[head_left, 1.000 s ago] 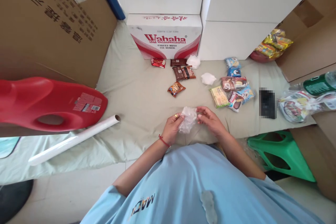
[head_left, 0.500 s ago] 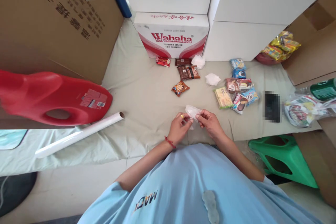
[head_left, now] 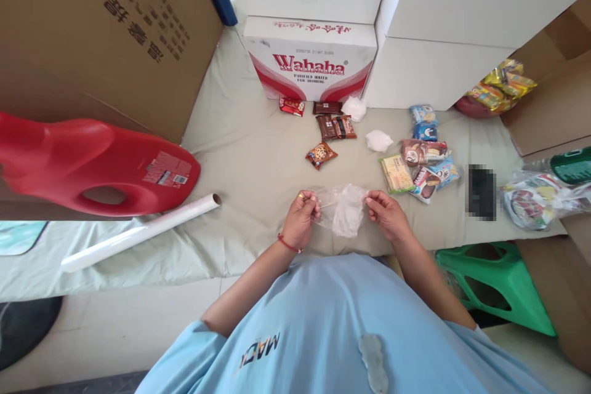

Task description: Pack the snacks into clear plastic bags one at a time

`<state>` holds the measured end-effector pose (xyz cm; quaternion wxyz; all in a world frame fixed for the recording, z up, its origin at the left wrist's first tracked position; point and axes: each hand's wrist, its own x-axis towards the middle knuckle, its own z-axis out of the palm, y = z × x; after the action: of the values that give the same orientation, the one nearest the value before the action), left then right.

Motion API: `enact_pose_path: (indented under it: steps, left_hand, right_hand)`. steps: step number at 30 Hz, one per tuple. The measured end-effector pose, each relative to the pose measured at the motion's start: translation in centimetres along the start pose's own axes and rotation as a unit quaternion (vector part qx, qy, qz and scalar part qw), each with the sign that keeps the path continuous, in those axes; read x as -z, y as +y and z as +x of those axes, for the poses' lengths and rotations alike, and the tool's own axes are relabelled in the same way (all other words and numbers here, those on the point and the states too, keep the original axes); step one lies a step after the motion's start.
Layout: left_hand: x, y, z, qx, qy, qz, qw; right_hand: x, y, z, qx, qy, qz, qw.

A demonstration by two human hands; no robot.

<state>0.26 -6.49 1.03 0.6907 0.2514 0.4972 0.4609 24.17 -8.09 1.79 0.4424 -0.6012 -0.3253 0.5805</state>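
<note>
A thin clear plastic bag (head_left: 348,209) is stretched between my two hands above the cloth near its front edge, partly bunched toward the right. My left hand (head_left: 301,217) is closed in a pinch on its left side. On its right edge, my right hand (head_left: 386,212) pinches with thumb and fingers. Just beyond lie an orange cookie packet (head_left: 320,154), brown snack packets (head_left: 327,127) and a red packet (head_left: 292,106). Two white crumpled bundles (head_left: 379,140) rest farther back. Right of my hands sits a cluster of biscuit packs (head_left: 397,173).
A white-and-red Wahaha carton (head_left: 314,68) stands at the back. On the left are a red plastic jug (head_left: 138,166), a white roll (head_left: 143,234) and a large cardboard box (head_left: 115,31). To the right are a bowl of yellow packets (head_left: 501,89) and a green stool (head_left: 498,283).
My hands have moved apart, and the plastic bag, bunched up between them before, is now spread out wider. The view has shifted slightly.
</note>
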Motion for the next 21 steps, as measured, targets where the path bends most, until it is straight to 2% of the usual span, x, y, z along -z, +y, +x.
enact_pose_path:
  steps: [2, 3, 5, 8, 11, 14, 17, 19, 21]
  left_hand:
    - [-0.3, -0.3, 0.0, -0.004, 0.01, 0.005, 1.0]
    - [-0.4, -0.4, 0.0, -0.008, 0.014, 0.008, 1.0]
    - [-0.7, -0.5, -0.1, -0.018, 0.022, 0.014, 0.999]
    - [-0.9, -0.2, -0.3, -0.034, 0.031, 0.014, 0.999]
    - [-0.1, 1.0, -0.5, -0.033, 0.026, 0.019, 0.999]
    - [2.0, 2.6, -0.8, -0.002, -0.018, 0.05, 0.999]
    - [4.0, 3.9, -1.1, 0.021, -0.101, 0.101, 0.99]
    - [4.7, 4.3, -1.1, 0.021, -0.151, 0.173, 0.973]
    - [5.0, 4.2, -0.8, 0.005, -0.162, 0.265, 0.95]
  right_hand:
    - [-0.6, -0.1, -0.5, 0.068, 0.051, -0.038, 0.996]
    - [-1.1, -0.1, -0.8, 0.098, 0.05, -0.053, 0.993]
    - [-2.6, 0.1, -1.6, 0.134, -0.005, -0.074, 0.988]
    - [-5.1, 1.2, -2.2, 0.119, -0.094, -0.133, 0.979]
    - [-6.1, 1.8, -1.7, 0.078, -0.128, -0.152, 0.977]
    - [-4.9, 0.8, -0.4, 0.099, -0.115, -0.143, 0.978]
    - [-2.9, -1.4, 0.7, 0.133, -0.082, -0.158, 0.975]
    - [-1.9, -2.9, 1.0, 0.099, -0.101, -0.124, 0.982]
    - [-1.2, -3.9, 0.9, 0.037, -0.133, -0.07, 0.988]
